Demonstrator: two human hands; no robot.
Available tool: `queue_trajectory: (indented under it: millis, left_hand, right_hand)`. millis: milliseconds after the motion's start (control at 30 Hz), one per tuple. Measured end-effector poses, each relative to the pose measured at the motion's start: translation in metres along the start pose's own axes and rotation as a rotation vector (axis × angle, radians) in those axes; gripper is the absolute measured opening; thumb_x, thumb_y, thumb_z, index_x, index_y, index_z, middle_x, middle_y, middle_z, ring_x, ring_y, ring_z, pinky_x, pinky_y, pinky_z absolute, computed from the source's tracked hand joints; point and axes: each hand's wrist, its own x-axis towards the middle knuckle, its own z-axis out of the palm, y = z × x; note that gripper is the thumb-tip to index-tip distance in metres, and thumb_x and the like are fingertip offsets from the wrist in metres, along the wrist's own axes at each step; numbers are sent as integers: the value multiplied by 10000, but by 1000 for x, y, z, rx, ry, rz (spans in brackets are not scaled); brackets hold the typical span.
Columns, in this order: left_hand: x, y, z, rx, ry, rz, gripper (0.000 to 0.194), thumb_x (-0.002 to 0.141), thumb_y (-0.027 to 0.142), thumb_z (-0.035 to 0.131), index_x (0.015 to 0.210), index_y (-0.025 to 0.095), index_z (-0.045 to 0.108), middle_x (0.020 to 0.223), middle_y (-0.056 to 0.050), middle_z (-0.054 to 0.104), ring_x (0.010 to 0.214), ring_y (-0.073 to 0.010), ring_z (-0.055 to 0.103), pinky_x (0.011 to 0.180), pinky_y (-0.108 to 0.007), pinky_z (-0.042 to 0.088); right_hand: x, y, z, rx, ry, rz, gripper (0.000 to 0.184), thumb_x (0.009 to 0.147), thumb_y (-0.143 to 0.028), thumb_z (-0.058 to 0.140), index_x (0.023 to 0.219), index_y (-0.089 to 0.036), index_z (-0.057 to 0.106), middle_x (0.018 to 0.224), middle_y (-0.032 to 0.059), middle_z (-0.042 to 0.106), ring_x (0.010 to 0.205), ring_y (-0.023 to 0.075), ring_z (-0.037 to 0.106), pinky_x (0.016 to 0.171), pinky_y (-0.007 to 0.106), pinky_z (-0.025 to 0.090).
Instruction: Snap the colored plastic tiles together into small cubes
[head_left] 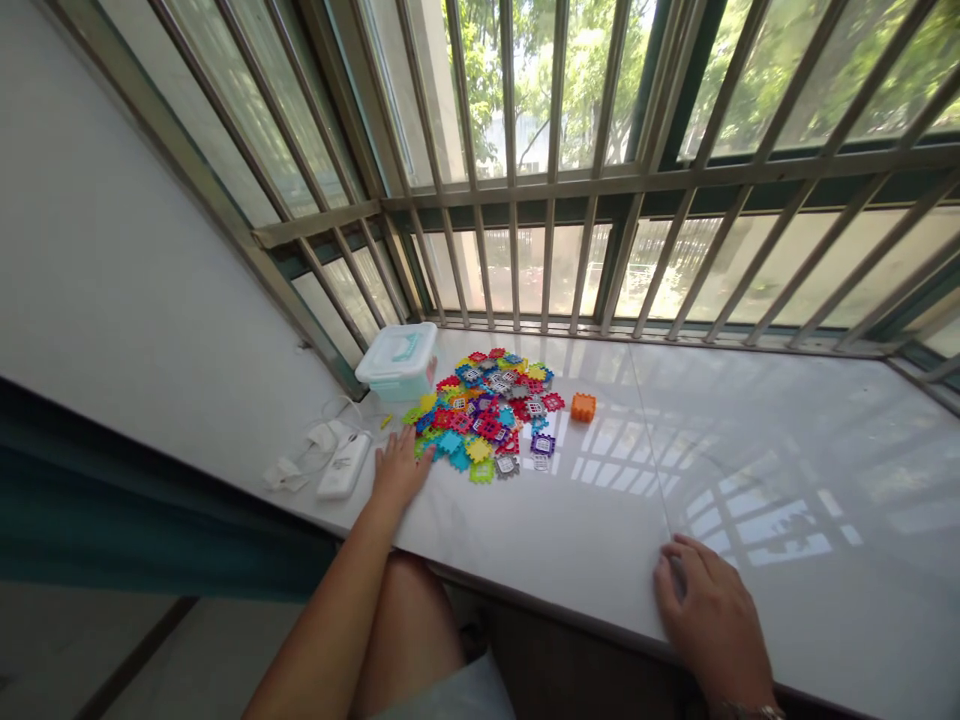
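My left hand (403, 467) lies on the white sill with its fingers spread, at the near left side of a heap of colourful plastic interlocking tiles (480, 450). Its fingertips reach the heap's edge, and no tile shows in its grasp. My right hand (712, 605) rests at the sill's front edge, far to the right of the heap. Its fingers are loosely bent, with a gap by the thumb and nothing visible inside. An orange toothed block (583, 407) stands right of the heap. A purple tile (542, 445) lies flat nearer to me.
A clear lidded box (399, 362) stands behind the heap, in the corner. Left of my left hand are a white power strip (345, 466) and a tangled white cable (319, 440). Metal window bars (547, 270) rise behind the glossy sill (555, 540).
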Motion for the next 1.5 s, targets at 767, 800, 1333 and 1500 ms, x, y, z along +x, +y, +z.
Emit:
queue_trajectory:
  millis: [767,800,1333,1500]
  left_hand:
    - [-67,-16,-17,39,274,0,341,1065,537,526,1040,212,629,1115,-181,729,1073,-378,673,971,-480,512]
    - [-68,-16,-17,42,278,-4,347,1064,547,530,1043,215,626,1062,-164,724,1033,-373,672,940,-471,511]
    - [-87,23,-35,-333,133,-1,467,1087,612,503,824,255,648,699,-7,665,679,-218,629,678,-318,394]
    - [-76,110,-39,-670,-12,148,531,1079,693,502,847,254,689,681,0,681,651,-205,641,662,-302,448]
  right_hand:
    - [1,0,-1,10,23,-34,291,1029,-421,539,1136,-197,691,1287,182,738,1191,370,686,1090,535,518]
    - [1,0,0,9,22,-32,291,1030,-422,539,1138,-198,690,1287,181,738,1189,369,686,1089,534,519]
    - [-1,-1,1,16,18,-1,255,1021,-391,572,1151,-208,692,1286,176,744,1191,356,687,1105,527,518]
    - [-1,-3,0,27,3,17,225,1024,-383,596,1140,-220,698,1276,167,754,1184,346,696,1093,528,531]
